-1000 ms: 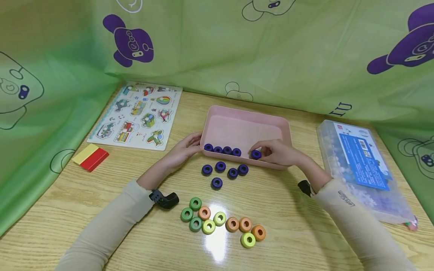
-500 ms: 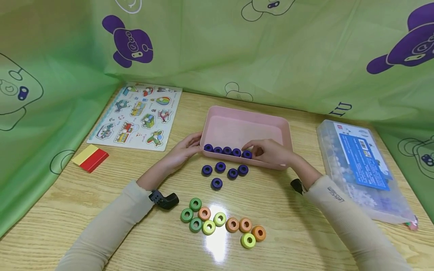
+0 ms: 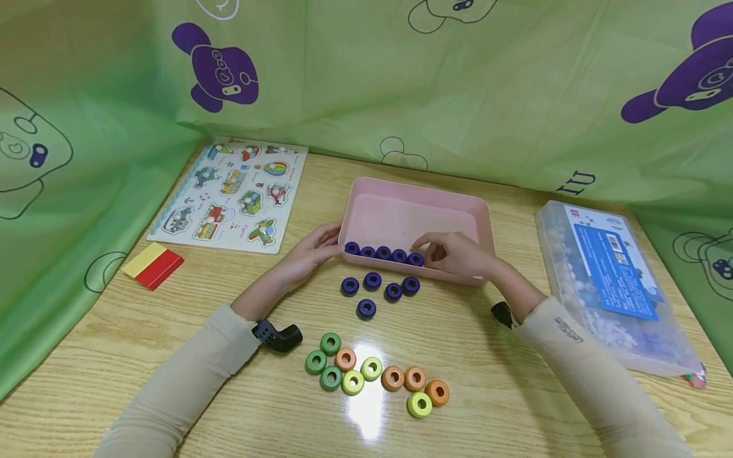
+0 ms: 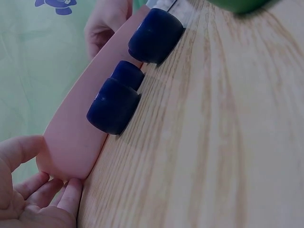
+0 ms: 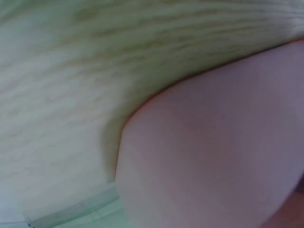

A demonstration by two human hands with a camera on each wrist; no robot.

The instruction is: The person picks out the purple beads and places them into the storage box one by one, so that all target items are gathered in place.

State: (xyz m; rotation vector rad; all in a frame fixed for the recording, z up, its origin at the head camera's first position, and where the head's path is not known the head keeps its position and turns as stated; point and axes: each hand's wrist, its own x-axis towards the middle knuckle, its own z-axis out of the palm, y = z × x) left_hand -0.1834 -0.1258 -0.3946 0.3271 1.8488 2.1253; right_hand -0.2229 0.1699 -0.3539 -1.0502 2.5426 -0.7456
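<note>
The pink tray (image 3: 420, 219) has a row of several dark purple ring beads (image 3: 383, 253) along its near wall. My left hand (image 3: 309, 256) holds the tray's left end; in the left wrist view, the thumb and fingers (image 4: 72, 194) touch its corner. Inside the tray, my right hand (image 3: 457, 256) pinches the rightmost bead (image 3: 415, 259) of that row. Its thumb is partly hidden. Just in front of the tray, several more dark purple beads (image 3: 366, 309) lie on the table. The right wrist view shows mostly the tray's outer wall (image 5: 204, 142).
Green beads (image 3: 315, 362), orange beads (image 3: 415, 378) and yellow beads (image 3: 420, 404) lie near the front. A picture puzzle board (image 3: 229, 194) and a red-and-yellow piece (image 3: 153, 266) are at left. A clear plastic case (image 3: 613, 286) stands at right. Green cloth (image 3: 343, 76) hangs behind.
My right hand has slid the bead left inside the tray until it joined the row's right end. The left hand has kept its place on the tray.
</note>
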